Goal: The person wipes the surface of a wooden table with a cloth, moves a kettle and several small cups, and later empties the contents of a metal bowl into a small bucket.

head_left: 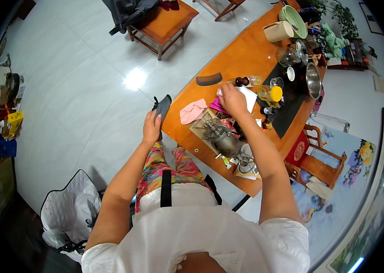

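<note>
My left hand is closed at the table's corner. It grips a dark grey, cloth-like piece with a thin black cord at its side; its exact kind does not show. Over the tabletop my right hand is closed, fingertips together at a small whitish thing too small to name. White paper lies beside that hand. Near it are a dark comb, a magenta cloth and a small clear jar. A pink cloth lies between both hands, next to a tarnished metal pot.
The orange-brown wooden table runs away to the upper right. A yellow-lidded jar, a steel bowl and a green basket stand on it. A wooden stool is ahead, a wooden chair at right.
</note>
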The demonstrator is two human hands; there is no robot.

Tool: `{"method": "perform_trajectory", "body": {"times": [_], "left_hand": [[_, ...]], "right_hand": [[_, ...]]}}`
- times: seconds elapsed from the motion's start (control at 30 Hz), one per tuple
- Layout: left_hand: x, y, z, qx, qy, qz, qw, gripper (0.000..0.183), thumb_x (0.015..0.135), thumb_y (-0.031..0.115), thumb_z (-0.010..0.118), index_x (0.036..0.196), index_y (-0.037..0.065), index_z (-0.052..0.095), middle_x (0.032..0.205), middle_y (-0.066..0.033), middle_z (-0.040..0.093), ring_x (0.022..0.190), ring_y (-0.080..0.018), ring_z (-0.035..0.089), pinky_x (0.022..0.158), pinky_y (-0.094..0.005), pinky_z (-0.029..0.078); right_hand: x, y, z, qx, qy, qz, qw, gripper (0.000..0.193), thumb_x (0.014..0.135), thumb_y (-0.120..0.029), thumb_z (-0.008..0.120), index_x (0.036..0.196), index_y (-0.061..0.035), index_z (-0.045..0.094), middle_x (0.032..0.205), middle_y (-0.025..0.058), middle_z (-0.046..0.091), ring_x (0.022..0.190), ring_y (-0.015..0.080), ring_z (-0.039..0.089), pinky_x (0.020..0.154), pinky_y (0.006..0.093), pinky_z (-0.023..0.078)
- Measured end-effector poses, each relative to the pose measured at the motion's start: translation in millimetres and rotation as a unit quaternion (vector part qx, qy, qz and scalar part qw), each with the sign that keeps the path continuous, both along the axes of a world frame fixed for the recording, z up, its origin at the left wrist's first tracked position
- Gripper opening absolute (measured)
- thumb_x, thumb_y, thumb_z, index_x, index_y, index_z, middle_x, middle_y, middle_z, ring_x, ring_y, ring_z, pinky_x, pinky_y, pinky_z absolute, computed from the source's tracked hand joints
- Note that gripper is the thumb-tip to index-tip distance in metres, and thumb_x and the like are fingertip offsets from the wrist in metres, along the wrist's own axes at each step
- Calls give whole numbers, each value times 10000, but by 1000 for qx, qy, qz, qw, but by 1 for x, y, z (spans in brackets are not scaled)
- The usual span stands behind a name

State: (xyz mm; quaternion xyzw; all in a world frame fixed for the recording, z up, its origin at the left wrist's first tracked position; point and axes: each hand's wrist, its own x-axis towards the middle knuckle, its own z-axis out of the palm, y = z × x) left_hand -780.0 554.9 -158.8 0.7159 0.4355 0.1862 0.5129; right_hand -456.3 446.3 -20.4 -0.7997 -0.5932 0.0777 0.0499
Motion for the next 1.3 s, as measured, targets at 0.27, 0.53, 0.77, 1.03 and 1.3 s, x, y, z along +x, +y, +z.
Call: {"method": "perform_trajectory", "body": {"times": [0.27, 0.53, 0.77, 1.03, 1.3], "left_hand": [[22, 40, -10, -88, 53, -83, 991, 423, 1020, 335, 516, 1285, 24, 624, 1244, -233, 636, 1171, -395, 598, 999, -419, 461], [7, 20, 1, -230, 13, -2, 973, 460, 1042, 325, 512, 1341, -20, 565, 1242, -155, 641, 1143, -229, 587, 1018, -346, 430], [-4, -12, 7, 18, 48, -9, 999, 410, 1043, 262, 495, 1318, -37, 548, 1232, -196, 584, 1180, -373, 561, 1033, -392, 421], [43, 25, 31, 4, 135, -114, 984, 421, 1039, 325, 484, 1339, 43, 574, 1316, -190, 580, 1220, -394, 548, 991, -431, 464], [38, 4, 27, 312, 65, -186, 929, 480, 838, 153, 739, 1306, 129, 637, 1508, -119, 463, 1348, -373, 434, 1094, -504, 356]], "right_hand": [[41, -75, -35, -80, -21, -241, 967, 334, 849, -214, 722, 1144, -98, 616, 1055, 155, 647, 914, 371, 675, 769, 469, 558], [5, -38, -3, 24, 81, -135, 987, 282, 855, -198, 725, 1101, -75, 663, 1057, 137, 655, 960, 352, 662, 807, 455, 545], [-26, 32, 0, -173, 222, 80, 956, 436, 771, -234, 780, 1182, -134, 671, 1137, 102, 644, 1037, 332, 646, 853, 425, 530], [-21, 41, -32, -137, 168, 95, 972, 189, 822, -192, 689, 975, -83, 674, 927, 142, 687, 910, 376, 664, 777, 485, 518], [-24, -68, 113, 107, 105, -215, 965, 147, 841, -157, 698, 934, -58, 643, 833, 150, 642, 750, 347, 645, 660, 418, 506]]}}
